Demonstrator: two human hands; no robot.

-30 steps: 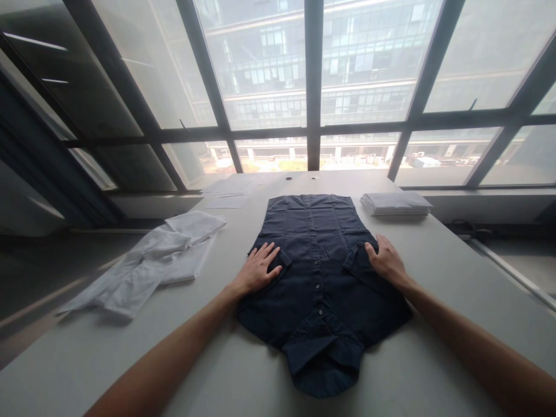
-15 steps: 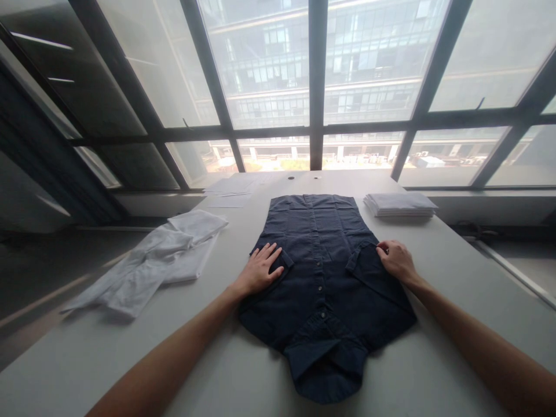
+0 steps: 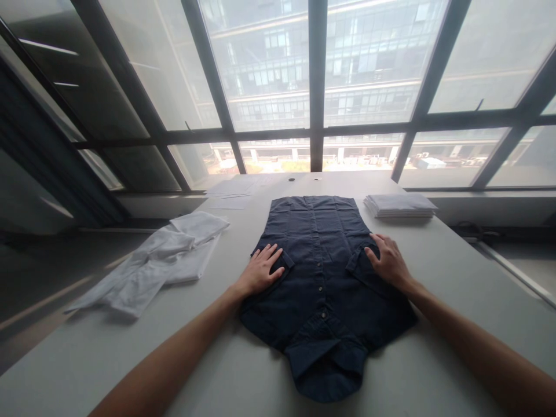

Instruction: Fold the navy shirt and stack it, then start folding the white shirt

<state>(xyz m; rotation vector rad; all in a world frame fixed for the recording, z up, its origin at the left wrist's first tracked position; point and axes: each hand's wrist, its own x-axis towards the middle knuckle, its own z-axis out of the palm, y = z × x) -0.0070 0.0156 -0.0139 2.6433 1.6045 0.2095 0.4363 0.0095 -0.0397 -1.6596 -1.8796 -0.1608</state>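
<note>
A dark navy button-up shirt lies front side up on the white table, its collar toward me and its hem toward the window. Both short sleeves are laid inward over the front. My left hand rests flat on the left sleeve with fingers spread. On the opposite side, my right hand lies on the right sleeve near the shirt's edge, its fingers stretched out and the thumb apart. Neither hand grips the cloth. Part of each sleeve is hidden under the hands.
Rumpled white garments lie at the table's left edge. A neat stack of folded white cloth sits at the right edge. Sheets of paper lie at the back left. Large windows stand behind the white table.
My right hand has let go of the sleeve's edge, shifted slightly inward and flattened onto the cloth. The left hand stays in place on the shirt.
</note>
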